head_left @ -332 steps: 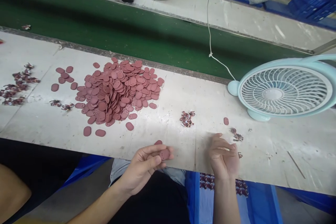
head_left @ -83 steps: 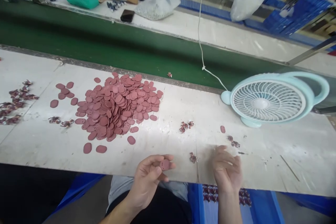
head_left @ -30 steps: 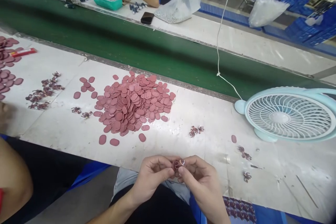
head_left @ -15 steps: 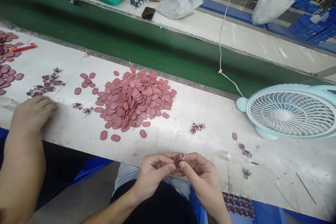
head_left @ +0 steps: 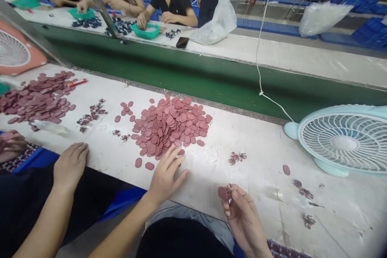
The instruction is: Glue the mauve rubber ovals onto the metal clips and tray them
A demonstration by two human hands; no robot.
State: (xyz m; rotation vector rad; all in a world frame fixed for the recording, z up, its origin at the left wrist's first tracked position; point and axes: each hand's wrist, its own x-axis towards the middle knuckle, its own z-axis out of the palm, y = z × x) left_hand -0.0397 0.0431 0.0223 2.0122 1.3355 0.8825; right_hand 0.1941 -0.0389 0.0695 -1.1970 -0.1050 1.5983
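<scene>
My left hand (head_left: pixel 166 175) lies with fingers stretched out at the near edge of a heap of flat maroon oval discs (head_left: pixel 169 123). Its fingertips cover part of the lowest discs, so contact with a single one cannot be made out. Over the table's front edge, my right hand (head_left: pixel 242 213) pinches a small maroon plastic part (head_left: pixel 223 192) between thumb and fingers. A flat oval face shows on that part, with whitish and shiny bits beside it. Several small dark maroon figure-like pieces (head_left: pixel 237 157) lie beyond my right hand.
A light blue fan (head_left: pixel 344 143) stands at the right, its white cord running upward. Further small pieces (head_left: pixel 308 221) lie near it. On the left are a co-worker's hand (head_left: pixel 71 165) and another disc heap (head_left: pixel 39 96). A green belt (head_left: pixel 181 74) runs behind, with people at the opposite bench.
My hands have parted: the left has gone from the small part to the disc heap, while the right keeps the part. The camera view has tilted up and shifted left.
</scene>
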